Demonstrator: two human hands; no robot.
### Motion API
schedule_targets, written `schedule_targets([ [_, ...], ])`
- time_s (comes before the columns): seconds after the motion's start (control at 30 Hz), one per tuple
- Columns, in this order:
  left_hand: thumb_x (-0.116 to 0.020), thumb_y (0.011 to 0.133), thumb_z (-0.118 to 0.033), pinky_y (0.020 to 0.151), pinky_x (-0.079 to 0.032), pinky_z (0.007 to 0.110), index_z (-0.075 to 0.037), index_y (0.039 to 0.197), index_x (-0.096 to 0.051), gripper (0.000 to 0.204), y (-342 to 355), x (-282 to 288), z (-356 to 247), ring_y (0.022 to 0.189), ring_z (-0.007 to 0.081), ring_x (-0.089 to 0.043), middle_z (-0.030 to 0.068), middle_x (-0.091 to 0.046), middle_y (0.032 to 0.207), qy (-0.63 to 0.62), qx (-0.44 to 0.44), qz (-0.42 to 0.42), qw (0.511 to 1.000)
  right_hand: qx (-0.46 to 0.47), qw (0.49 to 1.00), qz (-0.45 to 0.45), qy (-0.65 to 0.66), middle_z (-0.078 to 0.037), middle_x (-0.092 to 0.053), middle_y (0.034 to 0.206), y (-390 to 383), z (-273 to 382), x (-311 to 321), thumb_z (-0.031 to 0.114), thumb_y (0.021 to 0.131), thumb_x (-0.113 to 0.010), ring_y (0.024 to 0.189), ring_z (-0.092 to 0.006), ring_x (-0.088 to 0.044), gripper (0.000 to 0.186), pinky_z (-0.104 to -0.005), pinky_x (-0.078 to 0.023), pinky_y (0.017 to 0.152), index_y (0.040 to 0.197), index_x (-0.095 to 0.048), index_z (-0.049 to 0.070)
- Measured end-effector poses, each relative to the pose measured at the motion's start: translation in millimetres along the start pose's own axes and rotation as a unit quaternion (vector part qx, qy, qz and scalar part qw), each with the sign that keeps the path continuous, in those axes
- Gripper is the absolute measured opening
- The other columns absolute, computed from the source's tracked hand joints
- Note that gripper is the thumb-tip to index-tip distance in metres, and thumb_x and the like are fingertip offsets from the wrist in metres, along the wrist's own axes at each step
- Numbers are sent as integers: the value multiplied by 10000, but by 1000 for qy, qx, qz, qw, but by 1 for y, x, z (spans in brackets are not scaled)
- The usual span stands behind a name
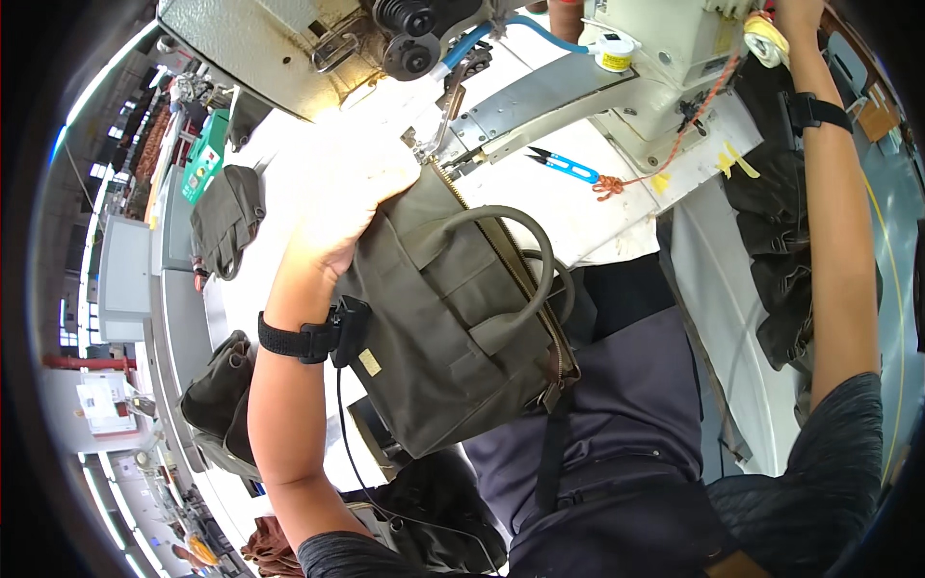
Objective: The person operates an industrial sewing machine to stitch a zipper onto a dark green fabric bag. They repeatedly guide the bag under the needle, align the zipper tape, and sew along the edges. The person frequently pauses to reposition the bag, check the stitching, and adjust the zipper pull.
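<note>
A dark olive handbag [434, 318] hangs tilted from the sewing machine's needle area down toward my lap. Its two rounded handles and the brass zipper [501, 241] along its opening face right. My left hand [371, 183] grips the bag's upper end beside the presser foot [421, 152]. Strong lamp glare washes out most of its fingers. Far to the right, my right arm reaches up along the machine, and only part of my right hand [798, 17] shows at the top edge, near a yellowish cloth wrap [766, 40]. Its fingers are out of sight.
Blue-handled thread snips [568, 167] lie on the machine table, tied to an orange cord. The sewing machine head [260, 53] overhangs the upper left. More dark bag pieces [228, 217] rest at the left, near a green box [206, 156]. Dark bags [780, 241] hang at right.
</note>
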State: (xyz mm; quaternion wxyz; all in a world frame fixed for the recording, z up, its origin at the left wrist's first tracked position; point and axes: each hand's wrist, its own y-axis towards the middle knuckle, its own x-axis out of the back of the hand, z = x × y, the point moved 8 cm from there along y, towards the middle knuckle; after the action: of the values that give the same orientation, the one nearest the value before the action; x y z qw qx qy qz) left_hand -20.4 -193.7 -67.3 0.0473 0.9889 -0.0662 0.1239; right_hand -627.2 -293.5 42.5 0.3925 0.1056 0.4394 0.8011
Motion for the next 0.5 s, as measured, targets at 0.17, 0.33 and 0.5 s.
schedule_targets([
  [0.17, -830, 863, -29, 881, -561, 285, 9, 1061, -767, 211, -8, 6, -4, 972, 132, -703, 63, -757, 1069, 97, -62, 18, 993, -62, 996, 24, 63, -98, -711, 1070, -57, 31, 37, 280, 1086, -585, 1005, -198, -652, 351, -358, -498, 936, 1178, -715, -32],
  [0.33, -824, 908, -122, 929, -531, 301, -16, 1061, -746, 201, -8, -8, -3, 988, 133, -657, 29, -713, 1045, 196, -2, 17, 981, -90, 965, 243, 35, -67, -725, 933, -275, 143, 30, 114, 1076, -579, 908, -115, -670, 217, -266, -533, 847, 1069, -738, -34],
  [0.5, -805, 935, -183, 994, -490, 321, -25, 1106, -726, 245, -14, 2, -9, 1079, 152, -613, 37, -660, 1151, 268, -32, 51, 962, -441, 738, 417, 296, -105, -761, 1037, -448, 173, -63, 187, 1129, -543, 932, -136, -720, 304, -279, -588, 859, 1237, -690, -56],
])
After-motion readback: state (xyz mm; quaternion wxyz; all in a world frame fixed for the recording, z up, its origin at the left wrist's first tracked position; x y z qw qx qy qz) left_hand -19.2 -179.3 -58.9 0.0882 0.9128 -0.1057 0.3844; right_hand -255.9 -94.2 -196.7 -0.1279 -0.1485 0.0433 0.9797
